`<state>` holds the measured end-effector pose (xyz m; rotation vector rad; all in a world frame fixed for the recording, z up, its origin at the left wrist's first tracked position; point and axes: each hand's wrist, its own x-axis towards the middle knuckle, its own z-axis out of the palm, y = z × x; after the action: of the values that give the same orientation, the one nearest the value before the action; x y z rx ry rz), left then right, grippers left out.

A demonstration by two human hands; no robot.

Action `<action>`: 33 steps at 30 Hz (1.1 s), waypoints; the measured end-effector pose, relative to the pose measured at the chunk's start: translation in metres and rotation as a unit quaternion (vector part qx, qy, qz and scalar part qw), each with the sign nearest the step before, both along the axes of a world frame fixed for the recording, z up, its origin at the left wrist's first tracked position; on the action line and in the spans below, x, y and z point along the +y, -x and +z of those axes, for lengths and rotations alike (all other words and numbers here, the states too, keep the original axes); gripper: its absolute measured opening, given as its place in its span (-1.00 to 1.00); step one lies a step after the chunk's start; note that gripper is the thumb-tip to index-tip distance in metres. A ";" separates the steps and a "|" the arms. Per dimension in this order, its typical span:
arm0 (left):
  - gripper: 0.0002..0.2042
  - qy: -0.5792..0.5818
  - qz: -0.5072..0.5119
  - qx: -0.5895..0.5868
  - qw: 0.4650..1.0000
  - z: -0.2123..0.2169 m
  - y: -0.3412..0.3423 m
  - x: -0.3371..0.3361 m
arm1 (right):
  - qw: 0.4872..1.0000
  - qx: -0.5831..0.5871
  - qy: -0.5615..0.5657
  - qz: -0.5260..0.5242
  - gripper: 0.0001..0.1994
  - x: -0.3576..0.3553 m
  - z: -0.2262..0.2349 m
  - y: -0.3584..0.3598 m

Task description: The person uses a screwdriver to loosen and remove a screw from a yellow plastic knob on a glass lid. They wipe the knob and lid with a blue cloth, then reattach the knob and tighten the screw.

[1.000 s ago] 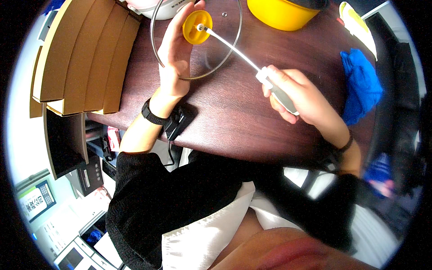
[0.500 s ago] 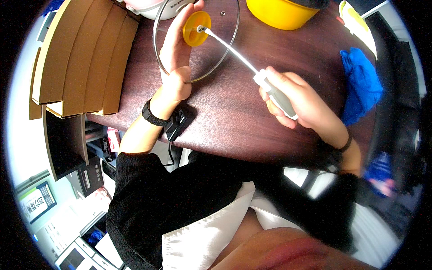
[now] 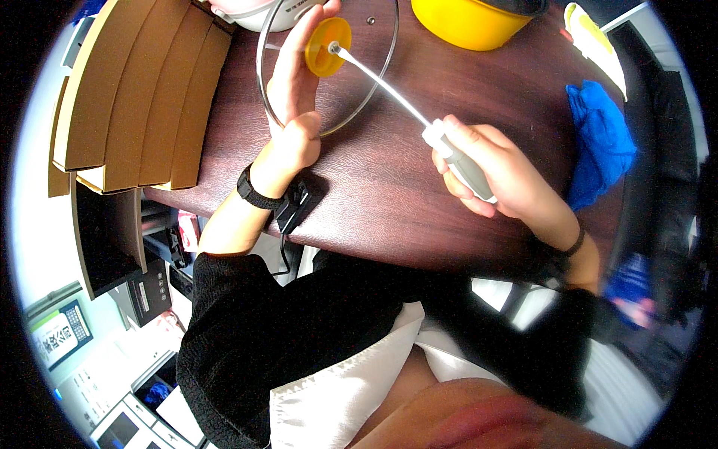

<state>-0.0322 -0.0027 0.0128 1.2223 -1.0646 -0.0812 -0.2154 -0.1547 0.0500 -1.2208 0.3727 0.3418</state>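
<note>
A clear glass lid with a metal rim [image 3: 372, 98] stands tilted up over the table, gripped in my left hand [image 3: 293, 93]. Its thumb is at the near edge and its fingers stretch up behind the glass. Beside those fingers, a round yellow knob [image 3: 320, 66] shows its hollow side, with a screw at its centre. My right hand [image 3: 502, 166] is wrapped round the grey and white handle of a screwdriver [image 3: 465, 173]. The screwdriver's tip meets the screw in the knob. How the knob sits against the glass is hard to make out.
A yellow pot [image 3: 464, 28] with a dark inside and a pink and white appliance [image 3: 262, 18] stand at the far side. Cardboard boxes [image 3: 134, 97] line the left. On the right lies a blue cloth [image 3: 600, 142]. A black corded adapter [image 3: 298, 203] sits below my left wrist.
My right hand and the screwdriver handle have shifted very slightly toward me. The lid has moved a touch to the right, and the tip is still at the screw.
</note>
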 end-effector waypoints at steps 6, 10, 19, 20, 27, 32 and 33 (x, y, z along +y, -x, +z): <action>0.03 -0.001 0.009 0.001 1.000 0.001 0.002 -0.002 | 1.000 0.013 -0.012 -0.016 -0.52 0.002 0.002 0.001; 0.01 0.009 -0.004 -0.009 1.000 -0.002 -0.001 -0.001 | 0.999 0.022 -0.021 -0.016 -0.51 0.002 0.005 0.000; -0.03 -0.012 0.005 -0.002 1.000 0.001 0.000 0.000 | 0.999 0.026 -0.025 -0.016 -0.51 0.001 0.005 0.001; -0.03 -0.013 0.005 0.003 1.000 0.001 0.001 0.000 | 0.999 0.027 -0.023 -0.018 -0.51 0.002 0.005 0.001; -0.05 -0.014 -0.001 0.006 1.000 -0.001 0.000 0.001 | 1.000 0.018 -0.020 -0.016 -0.51 0.002 0.005 0.001; -0.03 -0.002 -0.017 -0.033 0.999 -0.007 -0.006 0.000 | 0.999 0.026 -0.010 -0.021 -0.52 0.004 0.005 0.000; -0.03 -0.005 -0.013 -0.038 0.999 -0.007 -0.006 -0.001 | 0.999 0.028 -0.013 -0.020 -0.52 0.004 0.005 0.000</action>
<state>-0.0267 -0.0035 0.0056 1.2294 -1.1483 -0.0602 -0.2155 -0.1506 0.0549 -1.1796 0.4386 0.3450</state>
